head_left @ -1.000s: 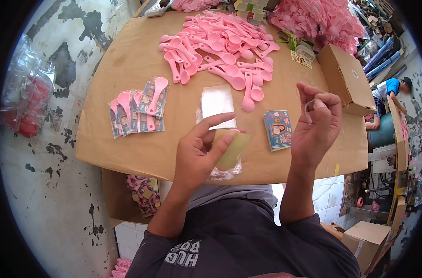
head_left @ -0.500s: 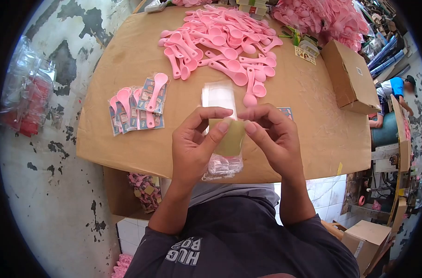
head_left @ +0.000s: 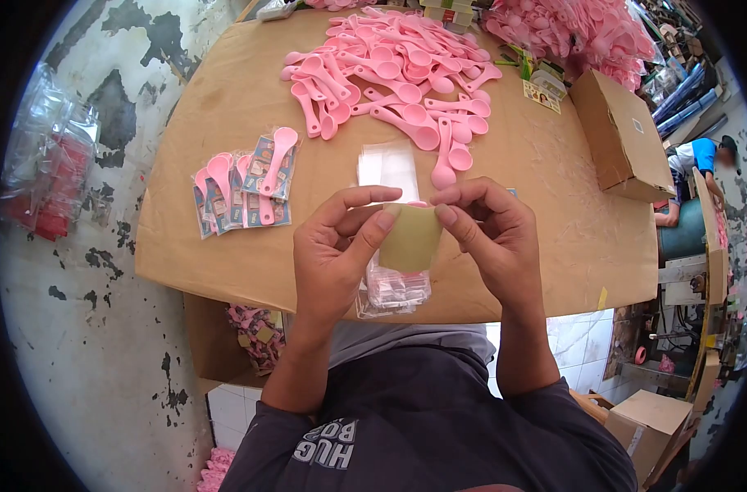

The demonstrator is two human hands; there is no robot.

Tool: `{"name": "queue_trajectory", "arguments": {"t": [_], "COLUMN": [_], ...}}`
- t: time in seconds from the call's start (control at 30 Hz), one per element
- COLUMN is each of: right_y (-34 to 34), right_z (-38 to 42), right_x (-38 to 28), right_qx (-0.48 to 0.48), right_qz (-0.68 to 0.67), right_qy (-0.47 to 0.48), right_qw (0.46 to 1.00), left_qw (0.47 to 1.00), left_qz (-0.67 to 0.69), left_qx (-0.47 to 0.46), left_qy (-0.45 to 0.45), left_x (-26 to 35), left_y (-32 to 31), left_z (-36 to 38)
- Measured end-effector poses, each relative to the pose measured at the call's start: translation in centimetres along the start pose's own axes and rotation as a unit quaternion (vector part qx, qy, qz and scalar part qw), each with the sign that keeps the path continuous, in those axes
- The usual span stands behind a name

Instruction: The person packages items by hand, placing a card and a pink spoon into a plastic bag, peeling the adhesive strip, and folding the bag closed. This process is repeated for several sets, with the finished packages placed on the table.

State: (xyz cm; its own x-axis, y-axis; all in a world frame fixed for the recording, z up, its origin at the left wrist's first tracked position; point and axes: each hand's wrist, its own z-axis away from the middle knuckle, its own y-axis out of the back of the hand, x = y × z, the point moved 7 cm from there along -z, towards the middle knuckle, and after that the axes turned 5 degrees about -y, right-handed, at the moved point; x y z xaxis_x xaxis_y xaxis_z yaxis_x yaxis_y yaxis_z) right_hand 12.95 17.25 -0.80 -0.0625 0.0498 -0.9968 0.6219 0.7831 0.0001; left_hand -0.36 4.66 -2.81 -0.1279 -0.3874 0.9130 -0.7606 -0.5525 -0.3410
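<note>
Between my hands, a small olive-coloured card (head_left: 410, 238) is held up in front of me, with a bit of pink showing at its top edge. My left hand (head_left: 341, 246) pinches its upper left corner between thumb and finger, and my right hand (head_left: 492, 238) pinches the upper right corner. Whether the card sits inside a clear bag is hard to make out. Beneath it on the table lies a stack of clear plastic bags (head_left: 398, 293). Left of my hands are several bagged pink spoons (head_left: 218, 176) with blue printed cards.
A large heap of loose pink spoons (head_left: 382, 66) covers the table's far middle. At the right edge stands a cardboard box (head_left: 624, 139), with a big bag of pink spoons (head_left: 566, 37) behind. Below left is an open carton (head_left: 201, 328). A person (head_left: 693, 160) is at far right.
Both hands have risen slightly with the card and spread a little apart. The card now faces me flatter, and pink shows above its top edge.
</note>
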Motion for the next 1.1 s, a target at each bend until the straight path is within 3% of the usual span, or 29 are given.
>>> {"name": "queue_trajectory", "arguments": {"t": [0.17, 0.4, 0.53, 0.67, 0.77, 0.83, 0.9, 1.0, 1.1], "right_y": [0.1, 0.7, 0.6, 0.7, 0.4, 0.3, 0.3, -0.2, -0.3], "right_z": [0.0, 0.2, 0.2, 0.3, 0.4, 0.4, 0.3, 0.1, 0.1], "right_x": [0.0, 0.2, -0.9, -1.3, -1.2, -0.9, 0.2, -0.2, -0.5], "right_qx": [0.002, -0.033, -0.035, -0.035, -0.034, -0.029, -0.017, 0.018, 0.003], "right_qz": [-0.038, -0.094, -0.052, -0.012, -0.012, -0.017, 0.051, -0.049, -0.036], "right_qy": [-0.004, 0.049, 0.077, 0.094, 0.086, 0.076, 0.036, 0.043, 0.049], "right_qw": [0.999, 0.994, 0.995, 0.995, 0.996, 0.996, 0.998, 0.998, 0.998], "left_qw": [0.999, 0.997, 0.993, 0.995, 0.995, 0.997, 0.999, 0.999, 0.998], "left_qz": [0.010, -0.015, 0.019, 0.013, 0.088, -0.040, -0.016, 0.027, 0.058], "left_qx": [-0.033, -0.056, -0.092, -0.075, -0.034, -0.057, -0.042, -0.019, -0.028], "left_qy": [0.004, -0.058, -0.066, -0.064, -0.028, -0.030, -0.029, -0.012, 0.001], "left_x": [0.2, 0.5, 0.2, 0.5, 0.4, 0.1, -0.2, -0.2, -0.4], "left_y": [-0.4, 0.0, 0.2, 0.0, 0.2, 0.5, 0.5, 0.4, 0.8], "left_z": [0.1, 0.1, 0.1, 0.3, 0.3, 0.5, 0.4, 0.2, 0.1]}}
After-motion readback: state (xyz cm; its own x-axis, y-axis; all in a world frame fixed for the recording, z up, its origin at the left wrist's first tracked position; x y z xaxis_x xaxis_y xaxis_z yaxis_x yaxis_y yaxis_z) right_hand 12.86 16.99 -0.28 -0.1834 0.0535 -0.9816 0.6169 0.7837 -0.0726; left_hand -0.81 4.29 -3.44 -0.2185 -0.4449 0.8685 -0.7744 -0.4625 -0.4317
